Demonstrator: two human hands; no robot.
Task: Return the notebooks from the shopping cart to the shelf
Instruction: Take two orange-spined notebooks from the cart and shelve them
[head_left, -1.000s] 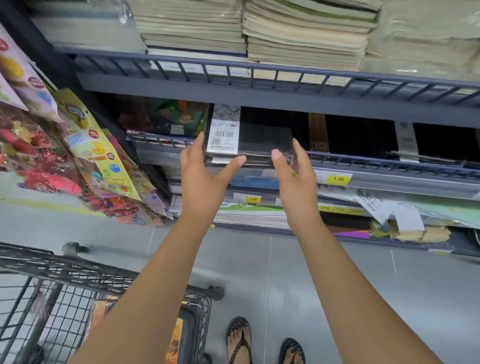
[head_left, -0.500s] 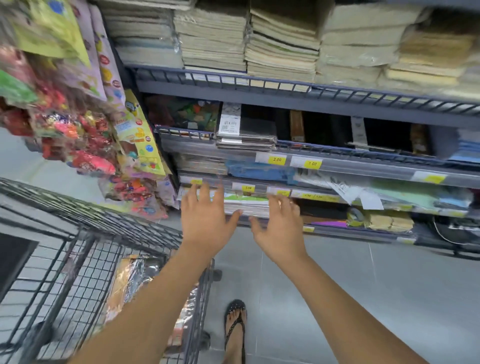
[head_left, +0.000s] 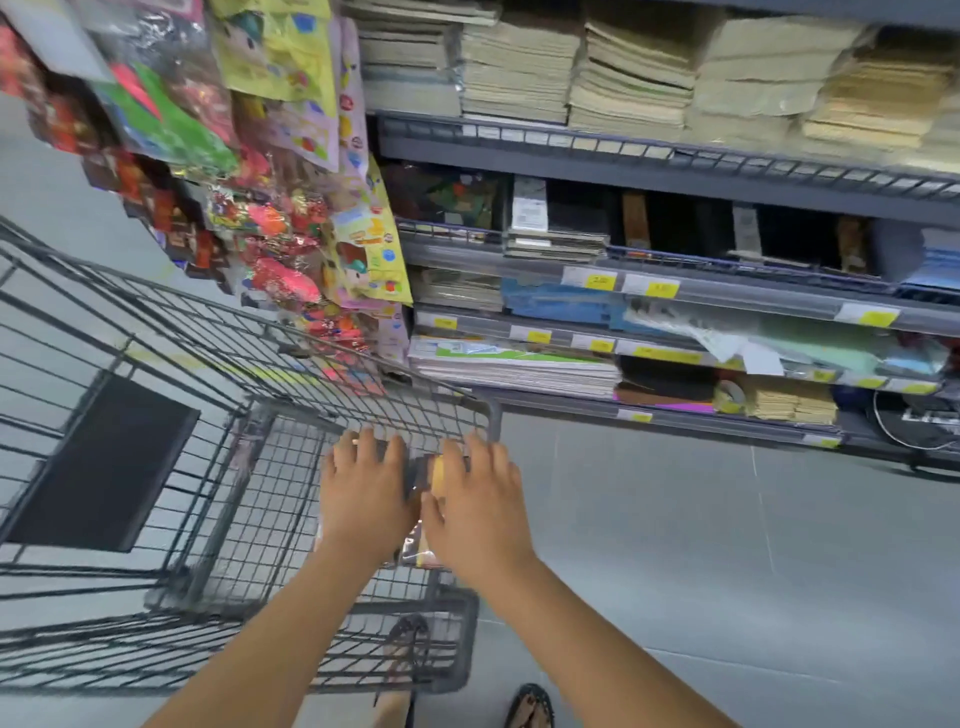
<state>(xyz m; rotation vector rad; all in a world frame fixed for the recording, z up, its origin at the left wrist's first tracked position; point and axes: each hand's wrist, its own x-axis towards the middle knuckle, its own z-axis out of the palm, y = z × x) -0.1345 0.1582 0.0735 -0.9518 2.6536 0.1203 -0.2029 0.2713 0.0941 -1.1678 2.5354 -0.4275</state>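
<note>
Both my hands reach down into the near right corner of the wire shopping cart (head_left: 171, 317). My left hand (head_left: 363, 493) and my right hand (head_left: 480, 512) lie palm down, fingers spread, on plastic-wrapped notebooks (head_left: 430, 480) in the cart. Only a dark and yellow strip of the top notebook shows between the hands; whether any finger curls around it is hidden. On the shelf (head_left: 727, 299), second level from the top, sits a short stack of dark notebooks (head_left: 558, 236) with a white barcode label.
Bright toy packets (head_left: 291, 208) hang to the left of the shelf, above the cart. Stacks of paper pads (head_left: 628, 73) fill the top level. Lower levels hold blue and green paper goods (head_left: 561, 306). My sandalled feet (head_left: 530, 706) stand on the grey tiled floor.
Both hands have left the dark notebook stack on the shelf and dropped into the cart. My view has swung down and left, bringing more of the cart into sight.
</note>
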